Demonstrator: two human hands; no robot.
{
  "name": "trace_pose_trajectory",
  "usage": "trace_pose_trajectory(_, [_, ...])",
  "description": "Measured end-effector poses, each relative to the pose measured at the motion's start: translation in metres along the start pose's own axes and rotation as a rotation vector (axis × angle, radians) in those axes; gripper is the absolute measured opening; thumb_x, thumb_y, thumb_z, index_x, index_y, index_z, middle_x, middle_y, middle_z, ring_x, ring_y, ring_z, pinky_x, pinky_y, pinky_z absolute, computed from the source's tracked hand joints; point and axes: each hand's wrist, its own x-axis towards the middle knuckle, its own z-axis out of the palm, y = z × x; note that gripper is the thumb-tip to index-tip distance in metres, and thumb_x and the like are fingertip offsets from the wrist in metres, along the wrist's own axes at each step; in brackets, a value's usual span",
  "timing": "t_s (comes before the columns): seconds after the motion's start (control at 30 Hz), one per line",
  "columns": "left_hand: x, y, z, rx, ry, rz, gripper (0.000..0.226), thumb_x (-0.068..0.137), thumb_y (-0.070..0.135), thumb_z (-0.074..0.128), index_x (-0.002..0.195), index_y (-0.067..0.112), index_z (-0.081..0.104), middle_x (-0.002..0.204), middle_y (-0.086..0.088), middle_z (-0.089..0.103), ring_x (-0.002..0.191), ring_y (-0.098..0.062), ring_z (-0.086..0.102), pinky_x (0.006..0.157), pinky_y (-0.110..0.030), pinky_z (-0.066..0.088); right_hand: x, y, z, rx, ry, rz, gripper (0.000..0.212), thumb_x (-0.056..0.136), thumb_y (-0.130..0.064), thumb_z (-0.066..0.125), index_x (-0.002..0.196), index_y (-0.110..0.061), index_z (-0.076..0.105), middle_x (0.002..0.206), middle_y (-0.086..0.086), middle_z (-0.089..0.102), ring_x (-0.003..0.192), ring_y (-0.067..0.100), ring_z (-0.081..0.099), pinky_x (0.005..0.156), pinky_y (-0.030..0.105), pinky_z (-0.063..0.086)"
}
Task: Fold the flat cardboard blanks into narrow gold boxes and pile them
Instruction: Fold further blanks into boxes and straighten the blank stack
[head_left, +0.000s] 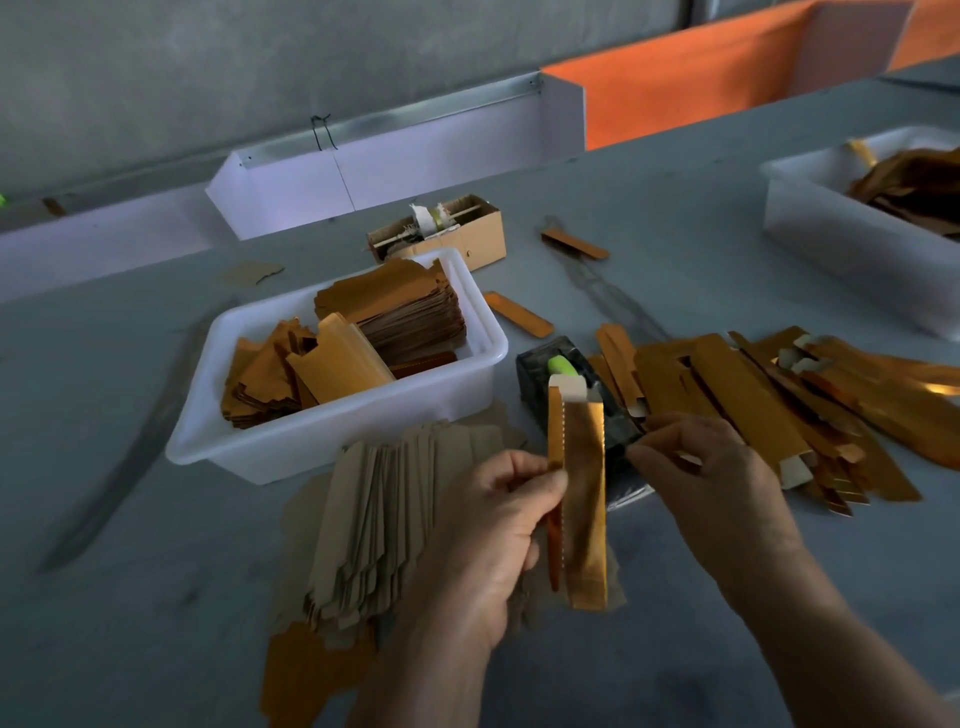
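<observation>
Hands, nearest: left hand (488, 525) pinches the half-folded gold box (582, 499) at mid-length, upright above the bench (156, 597); right hand (711, 467) has fingers curled beside its right edge, contact unclear. Advice: crease along the scored lines, square the long seam, then tuck the white end flap. Beside, left: fanned stack of flat blanks (374, 525), brown side up. Right: pile of finished boxes (769, 400). Beyond: tape dispenser (561, 379); white tub (332, 431) of more blanks.

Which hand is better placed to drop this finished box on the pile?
Right, probably. The right hand sits beside the pile of folded gold boxes. The left hand has its grip on the narrow gold box, farther away.
</observation>
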Motion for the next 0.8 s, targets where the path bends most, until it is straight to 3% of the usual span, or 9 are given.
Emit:
trace_pose_trajectory(0.2, [0.007,0.01,0.024,-0.092,-0.03,0.042,0.012,0.089,0.006,0.061,0.078,0.011,0.061,0.069,-0.002,0.06,0.046,0.003,0.051,0.04,-0.008,0.033,-0.002,0.005,0.005,0.015,0.011,0.014,0.01,0.083,-0.018,0.068,0.073,-0.017,0.067,0.112,-0.006,0.056,0.096,0.012,0.055,0.076,0.026,0.045])
trace_pose_trajectory(0.33, [0.015,0.011,0.036,-0.069,-0.06,0.039,0.016,0.09,0.005,0.06,0.076,0.012,0.059,0.069,-0.002,0.06,0.043,0.003,0.051,0.04,-0.007,0.033,-0.004,0.005,0.006,0.027,0.027,-0.008,0.023,0.084,-0.015,0.066,0.069,-0.031,0.059,0.102,-0.015,0.05,0.084,0.002,0.052,0.067,0.018,0.04])
trace_pose_trajectory(0.47, [0.019,0.01,0.038,-0.1,-0.064,-0.011,0.012,0.09,0.006,0.061,0.079,0.011,0.061,0.069,0.0,0.062,0.043,0.004,0.054,0.038,-0.008,0.034,-0.005,0.007,0.006,0.055,0.025,-0.039,0.03,0.084,-0.014,0.066,0.068,-0.037,0.056,0.101,-0.016,0.05,0.087,0.007,0.054,0.071,0.023,0.043])
trace_pose_trajectory(0.57, [0.022,0.008,0.037,-0.096,-0.057,-0.032,0.014,0.089,0.007,0.062,0.077,0.013,0.062,0.064,0.003,0.063,0.044,0.004,0.054,0.037,-0.009,0.034,-0.005,0.009,0.006,0.048,0.008,-0.052,0.025,0.084,-0.012,0.066,0.071,-0.032,0.059,0.102,-0.015,0.051,0.088,0.008,0.055,0.073,0.026,0.046])
trace_pose_trajectory(0.7, [0.024,0.01,0.037,-0.056,-0.025,-0.028,0.017,0.088,0.008,0.064,0.073,0.015,0.062,0.06,0.005,0.062,0.043,0.003,0.054,0.038,-0.009,0.035,-0.004,0.006,0.004,-0.091,0.026,-0.162,0.014,0.084,-0.008,0.066,0.074,-0.019,0.063,0.1,-0.011,0.051,0.075,0.001,0.05,0.06,0.007,0.038])
trace_pose_trajectory(0.8, [0.024,0.011,0.037,0.023,-0.005,-0.01,0.019,0.088,0.013,0.066,0.07,0.02,0.064,0.064,0.005,0.064,0.048,0.002,0.054,0.04,-0.009,0.035,-0.001,0.002,0.003,-0.245,0.068,-0.214,0.02,0.083,-0.004,0.065,0.067,-0.013,0.056,0.091,-0.007,0.051,0.066,0.0,0.046,0.053,0.005,0.035])
